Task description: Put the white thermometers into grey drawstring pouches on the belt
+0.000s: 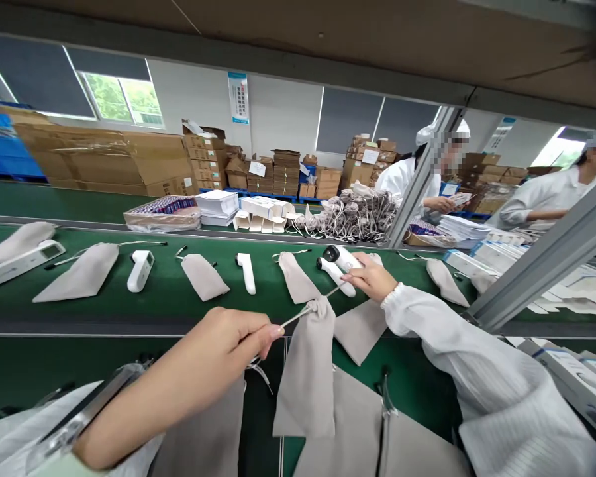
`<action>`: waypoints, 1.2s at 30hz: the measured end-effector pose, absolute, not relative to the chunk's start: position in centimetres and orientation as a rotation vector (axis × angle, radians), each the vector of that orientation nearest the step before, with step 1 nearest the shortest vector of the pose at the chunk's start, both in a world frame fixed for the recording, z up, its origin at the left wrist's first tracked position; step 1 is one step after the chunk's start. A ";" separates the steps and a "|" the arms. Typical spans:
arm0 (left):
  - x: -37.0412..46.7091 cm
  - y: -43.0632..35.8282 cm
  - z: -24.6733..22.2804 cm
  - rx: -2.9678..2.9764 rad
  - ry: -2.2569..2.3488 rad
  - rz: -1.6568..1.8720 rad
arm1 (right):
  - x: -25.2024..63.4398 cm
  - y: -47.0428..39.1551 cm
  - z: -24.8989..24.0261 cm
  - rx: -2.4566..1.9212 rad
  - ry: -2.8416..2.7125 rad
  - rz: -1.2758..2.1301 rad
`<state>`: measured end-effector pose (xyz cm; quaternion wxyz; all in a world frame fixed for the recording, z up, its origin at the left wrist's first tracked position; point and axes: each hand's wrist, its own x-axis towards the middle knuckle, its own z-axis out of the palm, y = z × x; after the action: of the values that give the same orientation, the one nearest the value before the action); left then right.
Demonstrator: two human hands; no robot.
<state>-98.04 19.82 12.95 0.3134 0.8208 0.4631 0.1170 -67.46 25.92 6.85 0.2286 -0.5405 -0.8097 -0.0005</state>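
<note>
A grey drawstring pouch (308,377) hangs upright between my hands, its neck gathered where the cord is pulled out to both sides. My left hand (243,338) pinches one end of the cord (295,318). My right hand (370,277) is closed on the other end and also has a white handheld thermometer (346,258) in its fingers. Just below that, a second thermometer (336,275) lies on the green belt (163,278). Another grey pouch (361,330) lies under my right wrist. Larger pieces of grey cloth (347,424) spread below the hanging pouch.
Along the belt lie pouches (203,276) and thermometers (141,270). Behind are a heap of pouches (360,212), paper stacks (217,207) and a tray (163,215). A metal post (541,265) slants at the right, near boxes (571,377). Two people in white work beyond.
</note>
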 end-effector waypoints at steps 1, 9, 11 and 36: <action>-98.1 19.7 13.0 2.114 1.194 0.352 | -66.2 25.4 7.3 -1.512 -2.288 0.025; -96.8 20.3 11.0 1.797 1.107 0.616 | -59.4 11.8 3.6 -2.179 -2.160 0.155; -96.7 20.2 10.6 1.766 1.054 0.697 | -59.3 10.1 2.4 -2.258 -2.130 0.171; -91.3 15.7 0.5 2.886 0.605 0.367 | -59.4 29.9 5.2 -2.455 -1.359 -0.004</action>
<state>-91.30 15.66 0.51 0.0848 0.9678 0.2028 0.1230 -59.43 29.88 5.25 0.1667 -0.8627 -0.4775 -0.0013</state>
